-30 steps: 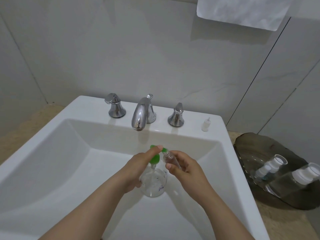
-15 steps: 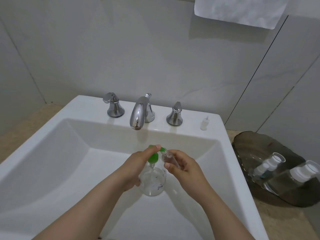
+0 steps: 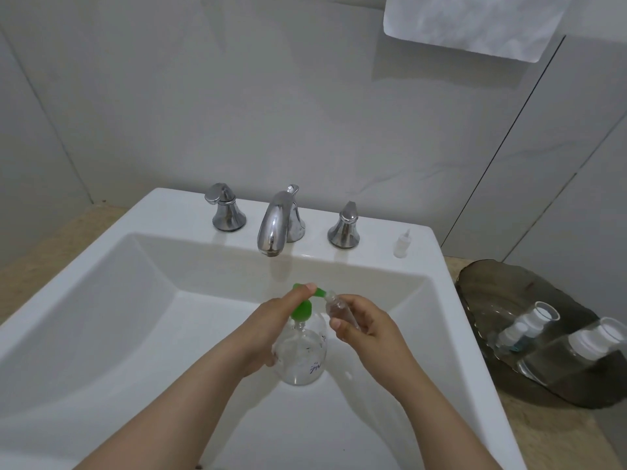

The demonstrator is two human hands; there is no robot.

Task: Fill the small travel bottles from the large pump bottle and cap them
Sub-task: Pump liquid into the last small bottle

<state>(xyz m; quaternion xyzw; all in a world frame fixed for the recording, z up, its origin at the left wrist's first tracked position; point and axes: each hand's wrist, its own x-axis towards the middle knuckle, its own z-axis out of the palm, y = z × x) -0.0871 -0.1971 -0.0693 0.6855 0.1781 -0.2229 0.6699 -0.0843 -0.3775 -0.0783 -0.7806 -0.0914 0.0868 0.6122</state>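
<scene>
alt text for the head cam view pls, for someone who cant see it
Over a white sink, the left hand presses the green pump of a clear pump bottle while the right hand holds a small travel bottle at its spout. Capped bottles lie on a dark tray at right.

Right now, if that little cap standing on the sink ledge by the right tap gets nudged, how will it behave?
The cap looks small, thin and translucent, so it is probably very light and would skid easily on the glossy sink ledge. It stands upright, narrow tip on top, so a light knock would likely tip it. Once down, its tapered shape may roll in a curve, possibly into the basin.
</scene>
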